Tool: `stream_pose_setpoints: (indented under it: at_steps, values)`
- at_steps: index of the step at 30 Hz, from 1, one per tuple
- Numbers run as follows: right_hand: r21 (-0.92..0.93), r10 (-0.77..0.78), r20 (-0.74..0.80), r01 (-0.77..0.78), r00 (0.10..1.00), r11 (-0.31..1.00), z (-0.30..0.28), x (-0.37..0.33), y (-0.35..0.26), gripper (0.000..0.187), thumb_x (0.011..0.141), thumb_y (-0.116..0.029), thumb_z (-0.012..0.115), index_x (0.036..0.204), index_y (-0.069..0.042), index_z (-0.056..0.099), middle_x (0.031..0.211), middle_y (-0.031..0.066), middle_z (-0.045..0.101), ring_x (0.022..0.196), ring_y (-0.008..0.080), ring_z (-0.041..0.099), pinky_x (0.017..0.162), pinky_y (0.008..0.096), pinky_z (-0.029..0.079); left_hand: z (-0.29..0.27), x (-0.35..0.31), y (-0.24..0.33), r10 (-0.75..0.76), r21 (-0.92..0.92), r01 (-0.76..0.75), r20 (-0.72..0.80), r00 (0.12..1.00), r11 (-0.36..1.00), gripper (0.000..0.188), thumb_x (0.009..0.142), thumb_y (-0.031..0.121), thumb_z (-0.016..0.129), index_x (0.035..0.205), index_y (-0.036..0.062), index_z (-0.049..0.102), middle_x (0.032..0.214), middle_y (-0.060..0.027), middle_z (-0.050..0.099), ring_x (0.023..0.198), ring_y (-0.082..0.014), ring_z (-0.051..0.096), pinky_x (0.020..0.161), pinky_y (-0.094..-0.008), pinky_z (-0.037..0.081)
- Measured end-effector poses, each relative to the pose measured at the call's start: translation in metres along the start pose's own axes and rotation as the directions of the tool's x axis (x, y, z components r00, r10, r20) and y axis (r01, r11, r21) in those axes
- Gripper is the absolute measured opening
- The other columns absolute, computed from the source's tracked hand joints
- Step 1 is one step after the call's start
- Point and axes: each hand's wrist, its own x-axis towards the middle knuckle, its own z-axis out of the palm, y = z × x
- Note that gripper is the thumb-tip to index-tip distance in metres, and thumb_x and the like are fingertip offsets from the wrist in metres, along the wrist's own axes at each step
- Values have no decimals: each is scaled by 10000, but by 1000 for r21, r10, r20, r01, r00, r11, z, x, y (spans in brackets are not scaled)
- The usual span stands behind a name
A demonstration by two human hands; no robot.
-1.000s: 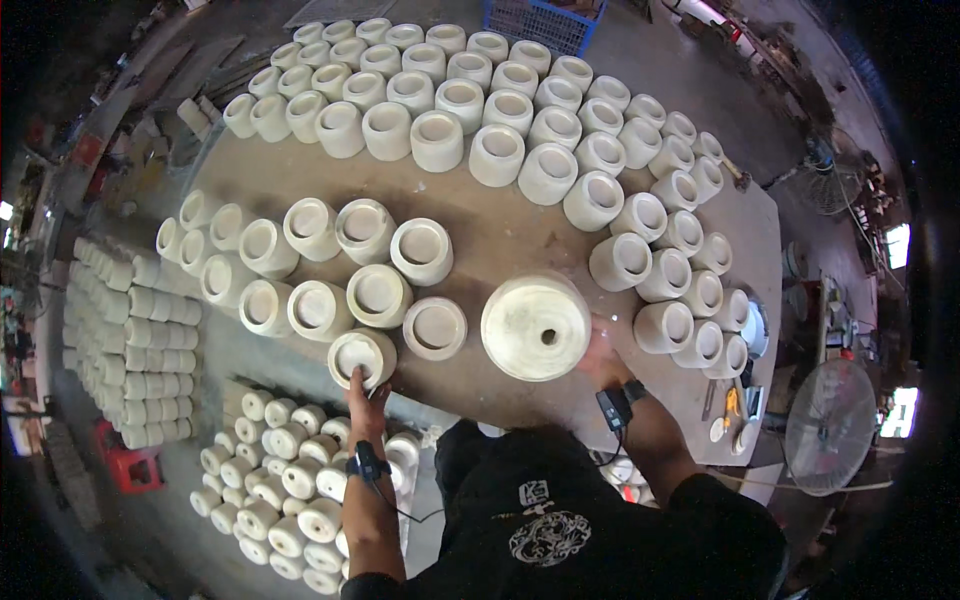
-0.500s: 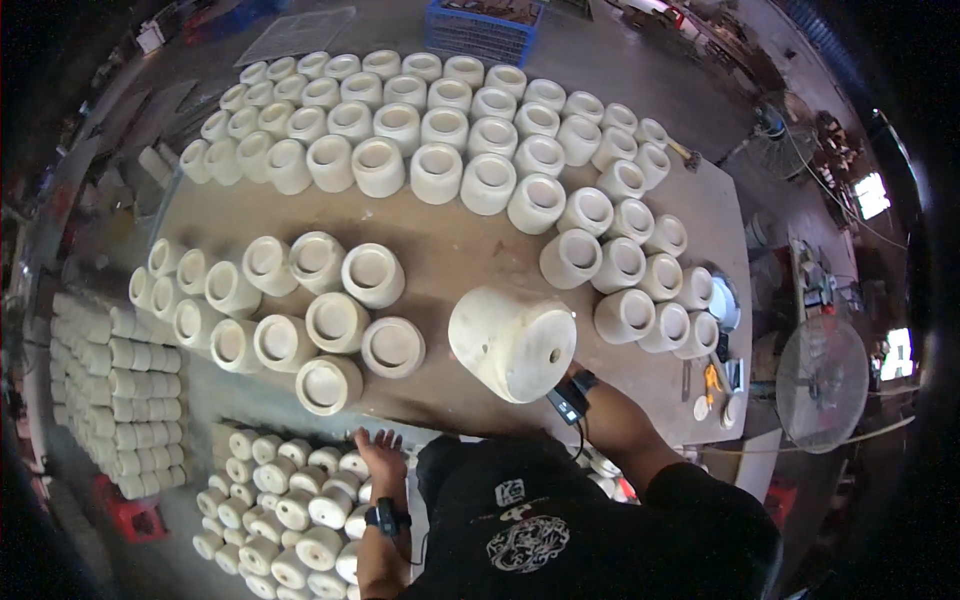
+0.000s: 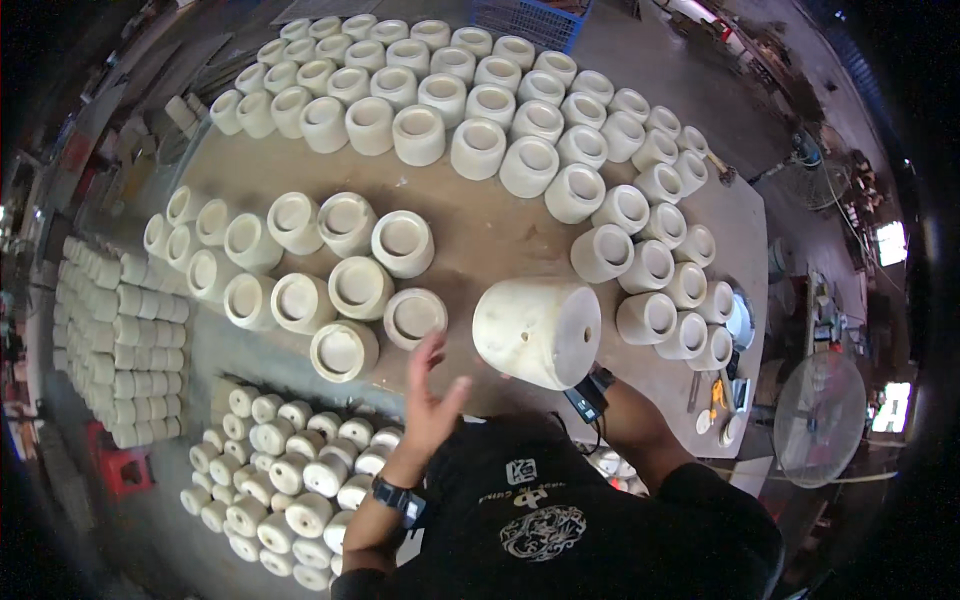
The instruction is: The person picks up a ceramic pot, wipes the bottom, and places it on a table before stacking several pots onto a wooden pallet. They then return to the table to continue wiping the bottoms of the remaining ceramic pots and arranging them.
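Fingers of the left hand (image 3: 428,395) are spread and loose in the lower middle of the frame, holding nothing, raised just left of a large pale pot (image 3: 538,332). The right hand (image 3: 598,385) is mostly hidden behind that pot, which lies tipped on its side at the near edge of the table (image 3: 480,230), its holed base toward the camera; how the fingers grip cannot be told. Rows of smaller pale pots (image 3: 470,100) fill the upper frame, with a second cluster (image 3: 300,270) at centre left. More small pots (image 3: 290,480) crowd the lower left. A blue crate (image 3: 535,15) sits at the top edge. Half a second ago the left hand hung lower, near the body; a second ago the large pot stood upright.
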Motion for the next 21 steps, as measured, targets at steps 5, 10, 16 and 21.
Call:
stream_pose_setpoints:
  at_steps: [5,10,16,21]
  values:
    - [-881,-425,290,413,857,232,-28,12,8,576,995,-479,406,1397,-69,447,1422,146,491,1269,285,521,1058,483,449,17,44,41,309,279,-380,269,912,882,797,864,240,677,1488,-31,262,1530,-275,278,1414,-386,317,1150,-479,247]
    - [-467,-556,-35,478,830,744,-20,16,-16,563,985,-498,424,1351,-80,512,1344,118,573,1219,282,567,1021,501,474,12,34,-10,-113,61,101,240,964,993,632,952,210,581,1468,-34,309,1480,-256,385,1383,-319,385,1119,-393,323]
    - [-963,-837,-215,33,503,267,-13,73,-64,714,855,-583,630,1364,-99,498,1297,130,591,1183,272,581,966,411,489,-22,-35,-60,-473,190,434,302,828,881,357,986,217,574,1250,-23,585,1241,-138,631,1118,-209,600,972,-329,457]
    - [-736,-916,215,-561,338,-380,-54,138,-55,797,778,-527,707,1388,-74,466,1451,225,381,1385,392,276,1111,496,299,-37,-60,-88,-570,173,543,265,778,822,374,962,229,608,1247,-12,582,1084,-151,680,1008,-189,645,883,-314,498]
